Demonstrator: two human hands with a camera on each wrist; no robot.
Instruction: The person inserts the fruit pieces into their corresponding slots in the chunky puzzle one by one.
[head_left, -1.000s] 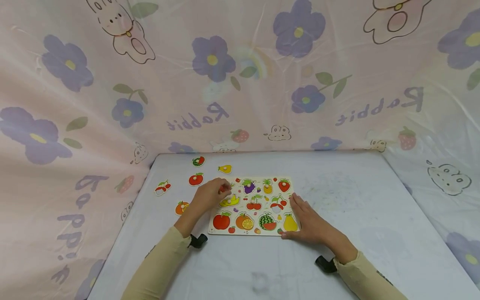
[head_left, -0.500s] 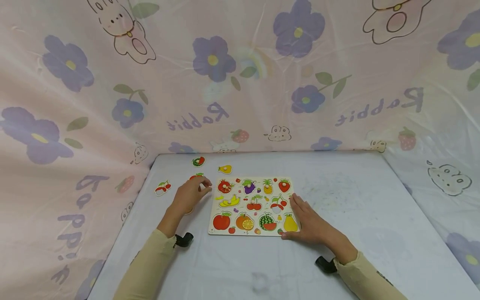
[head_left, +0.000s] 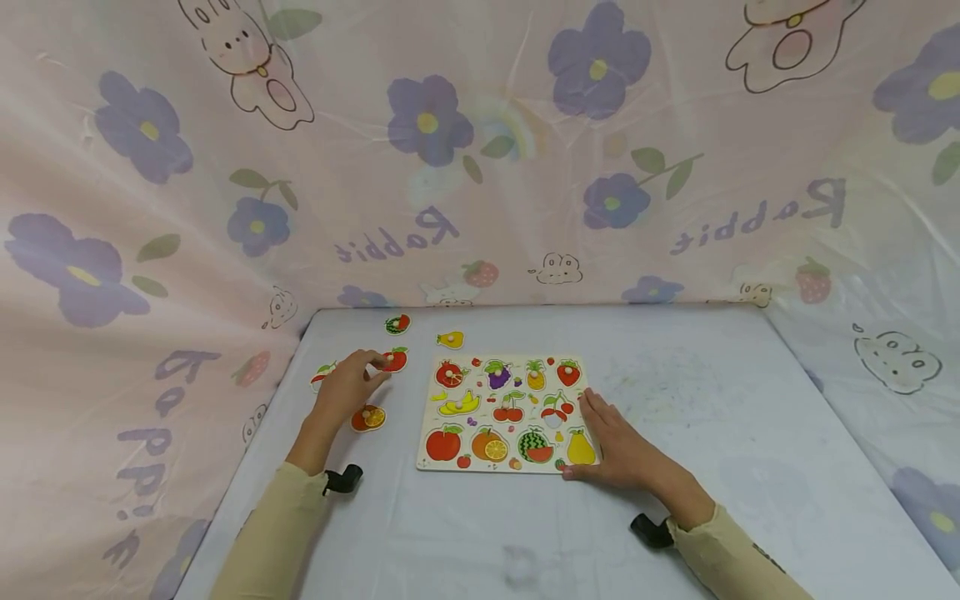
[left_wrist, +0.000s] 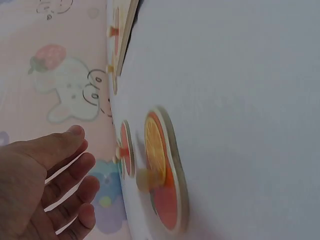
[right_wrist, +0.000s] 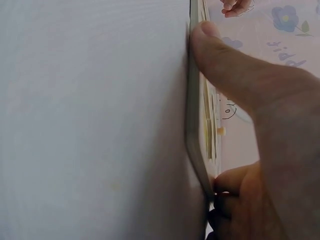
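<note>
My left hand (head_left: 343, 392) hovers at the left of the table, fingers loosely bent and holding nothing. Its fingertips are right by a knobbed apple puzzle piece (head_left: 395, 360). Below the hand lies an orange piece (head_left: 368, 418), its wooden knob showing large in the left wrist view, where the hand (left_wrist: 45, 185) is beside it. A cherry-like piece (head_left: 321, 375) is partly hidden behind the hand. My right hand (head_left: 622, 446) holds the fruit puzzle board (head_left: 501, 467) at its front right corner, thumb on the front edge, fingers along the right edge. Knobbed pieces sit in the board's upper rows.
A watermelon piece (head_left: 397, 324) and a pear piece (head_left: 450, 339) lie toward the back left of the white table (head_left: 690, 400). A patterned curtain (head_left: 510, 183) with flowers and rabbits hangs behind and at the sides.
My left hand has moved left from the pomegranate piece at the board's upper left corner, uncovering it, to the loose apple piece. The right hand stays on the board.
</note>
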